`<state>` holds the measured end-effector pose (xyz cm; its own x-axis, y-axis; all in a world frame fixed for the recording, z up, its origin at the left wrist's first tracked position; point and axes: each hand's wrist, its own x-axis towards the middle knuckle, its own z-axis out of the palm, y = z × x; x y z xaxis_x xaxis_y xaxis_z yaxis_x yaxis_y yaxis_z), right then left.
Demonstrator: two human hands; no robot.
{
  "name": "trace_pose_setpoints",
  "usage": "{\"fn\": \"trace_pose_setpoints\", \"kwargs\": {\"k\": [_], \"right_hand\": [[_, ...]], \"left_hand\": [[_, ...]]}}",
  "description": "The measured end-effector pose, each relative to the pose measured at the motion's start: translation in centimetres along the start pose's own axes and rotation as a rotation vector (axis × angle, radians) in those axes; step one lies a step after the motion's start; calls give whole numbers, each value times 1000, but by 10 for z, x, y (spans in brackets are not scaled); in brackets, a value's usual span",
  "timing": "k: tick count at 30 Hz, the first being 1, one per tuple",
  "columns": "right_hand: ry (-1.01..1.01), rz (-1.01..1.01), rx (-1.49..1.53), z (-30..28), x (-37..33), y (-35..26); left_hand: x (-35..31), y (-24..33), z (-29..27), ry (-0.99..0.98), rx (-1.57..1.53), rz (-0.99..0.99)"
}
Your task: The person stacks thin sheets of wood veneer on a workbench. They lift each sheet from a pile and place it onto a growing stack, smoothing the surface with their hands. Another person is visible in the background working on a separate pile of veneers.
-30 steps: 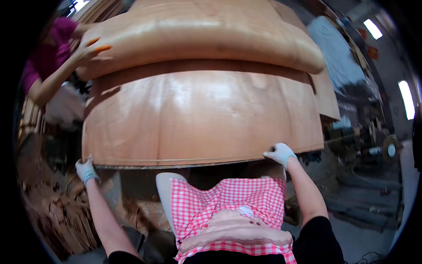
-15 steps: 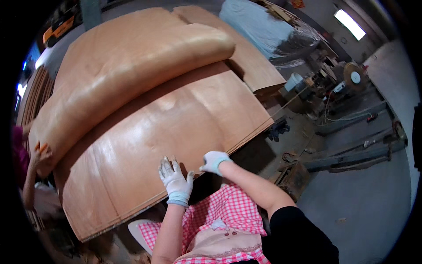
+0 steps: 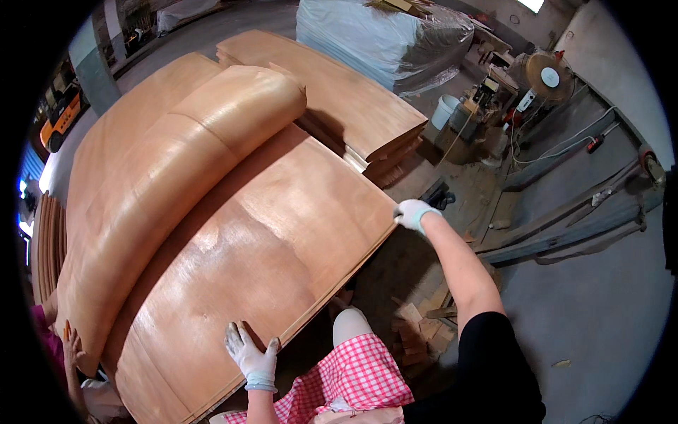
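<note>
Springback is the trouble I would watch for: the curled sheet [image 3: 166, 177] lies in one long bend across the flat wooden sheet [image 3: 247, 233], and if the co-worker's hand [image 3: 72, 350] at its left end slipped, it might open unevenly or crack along the bend. Its other end reaches the flat sheet's right edge, near the neighbouring stack [image 3: 332, 92], where it could snag if it swung outward. If I pulled at one corner only, the flat sheet could skew on the layers under it, or its thin rim could split.

My left hand [image 3: 253, 357] is gloved and spread wide, palm down on the flat sheet just inside its near edge; it presses there and grips nothing. My right hand [image 3: 417, 213], gloved too, is at the same sheet's near right corner, fingers bent in against the edge. I cannot tell whether thumb and fingers are pinching the corner or only resting on it.
</note>
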<state>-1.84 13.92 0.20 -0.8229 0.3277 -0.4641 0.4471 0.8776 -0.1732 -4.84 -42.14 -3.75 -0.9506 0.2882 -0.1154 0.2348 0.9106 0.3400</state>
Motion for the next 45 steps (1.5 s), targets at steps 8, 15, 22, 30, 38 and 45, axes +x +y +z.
{"fn": "trace_pose_setpoints", "kwargs": {"k": [8, 15, 22, 30, 38, 45], "right_hand": [[100, 381, 58, 28, 34, 51], [617, 302, 577, 51, -40, -22], [228, -337, 940, 113, -162, -224], [-266, -677, 1213, 138, -277, -379], [-88, -728, 406, 118, -254, -416], [13, -481, 214, 86, -189, -312]], "left_hand": [[-1, 8, -1, 13, 19, 11], [-11, -4, -3, 125, -18, 31], [-56, 53, -35, 248, -452, 396], [-138, -8, -81, 359, -988, 302], [-176, -116, -77, 519, -1554, -353], [-214, -350, -91, 1278, -1241, -616]]}}
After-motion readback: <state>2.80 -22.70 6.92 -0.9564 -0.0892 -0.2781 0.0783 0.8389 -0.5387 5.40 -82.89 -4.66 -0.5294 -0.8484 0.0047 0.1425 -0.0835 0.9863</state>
